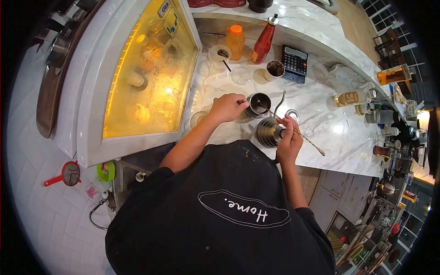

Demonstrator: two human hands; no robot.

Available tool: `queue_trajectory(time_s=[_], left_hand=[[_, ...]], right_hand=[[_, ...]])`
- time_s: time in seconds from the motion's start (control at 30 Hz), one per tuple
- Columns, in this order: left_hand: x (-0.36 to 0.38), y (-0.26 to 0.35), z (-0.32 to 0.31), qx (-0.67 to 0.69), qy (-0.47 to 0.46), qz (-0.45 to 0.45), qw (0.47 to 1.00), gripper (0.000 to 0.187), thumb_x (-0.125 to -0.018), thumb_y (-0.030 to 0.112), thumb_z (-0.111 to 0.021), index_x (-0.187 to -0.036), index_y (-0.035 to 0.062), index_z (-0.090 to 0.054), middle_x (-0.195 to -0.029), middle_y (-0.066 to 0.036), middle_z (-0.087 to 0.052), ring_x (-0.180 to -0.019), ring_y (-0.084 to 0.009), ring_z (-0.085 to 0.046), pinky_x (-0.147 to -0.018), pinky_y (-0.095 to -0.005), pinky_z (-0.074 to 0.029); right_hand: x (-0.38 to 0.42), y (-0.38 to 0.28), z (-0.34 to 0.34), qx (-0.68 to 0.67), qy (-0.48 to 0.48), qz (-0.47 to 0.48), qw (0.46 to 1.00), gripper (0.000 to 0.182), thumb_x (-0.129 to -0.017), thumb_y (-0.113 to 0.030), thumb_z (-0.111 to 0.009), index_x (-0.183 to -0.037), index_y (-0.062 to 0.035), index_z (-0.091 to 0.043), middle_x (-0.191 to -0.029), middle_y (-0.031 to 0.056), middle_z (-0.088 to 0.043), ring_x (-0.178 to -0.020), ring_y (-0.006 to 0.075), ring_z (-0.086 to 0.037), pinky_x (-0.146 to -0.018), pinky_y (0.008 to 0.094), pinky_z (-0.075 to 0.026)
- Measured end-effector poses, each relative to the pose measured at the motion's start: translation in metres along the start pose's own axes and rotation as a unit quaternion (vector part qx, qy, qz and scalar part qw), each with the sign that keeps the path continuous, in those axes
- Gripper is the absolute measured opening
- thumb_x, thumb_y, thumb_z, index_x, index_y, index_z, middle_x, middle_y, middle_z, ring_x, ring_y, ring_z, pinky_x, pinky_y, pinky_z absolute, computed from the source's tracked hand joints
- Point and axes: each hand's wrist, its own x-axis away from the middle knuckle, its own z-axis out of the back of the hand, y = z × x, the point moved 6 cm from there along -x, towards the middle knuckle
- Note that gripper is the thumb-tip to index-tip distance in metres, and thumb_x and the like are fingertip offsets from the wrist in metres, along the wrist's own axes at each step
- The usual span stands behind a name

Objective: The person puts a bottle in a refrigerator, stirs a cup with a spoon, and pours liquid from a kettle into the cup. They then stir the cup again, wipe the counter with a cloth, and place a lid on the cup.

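On marble counter (330, 133), person's L hand (228, 107) tightly pinches metal cup (260, 109) at its edge; R hand (290, 140), closed, grips long spoon (307, 140) w/ tip in cup, kettle (265, 133) just beside.

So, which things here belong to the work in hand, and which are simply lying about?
In use:
Metal cup, left hand at its rim
Twisted bar spoon, right hand holding it, one end inside the cup
Gooseneck kettle, probably, standing beside

Apparently just lying about:
Calculator
Red bottle
Orange-capped bottle
Red-handled strainer
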Motion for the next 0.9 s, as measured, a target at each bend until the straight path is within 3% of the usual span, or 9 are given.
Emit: queue_trajectory(time_s=[0.27, 0.9], left_hand=[[-0.001, 0.001, 0.001, -0.001, -0.003, -0.006, 1.0, 0.029, -0.097, 0.04, -0.066, -0.106, 0.0137, -0.074, -0.103, -0.01, -0.075, -0.098, -0.0285, -0.07, -0.085, -0.0421, -0.053], [-0.001, 0.001, 0.0, 0.015, 0.006, -0.012, 1.0, 0.028, -0.097, 0.036, -0.067, -0.105, 0.0094, -0.074, -0.104, -0.012, -0.075, -0.097, -0.0294, -0.071, -0.086, -0.0406, -0.054]], right_hand=[[0.0, 0.02, 0.016, -0.166, 0.009, -0.052, 0.985, 0.039, -0.113, -0.018, -0.038, -0.12, 0.0086, -0.066, -0.13, 0.0179, -0.065, -0.113, 0.0259, -0.071, -0.102, 0.0367, -0.051], [0.011, 0.027, 0.027, -0.181, 0.022, -0.063, 0.981, 0.04, -0.114, -0.022, -0.037, -0.119, 0.006, -0.065, -0.123, 0.0179, -0.07, -0.115, 0.0233, -0.068, -0.106, 0.0375, -0.048]])
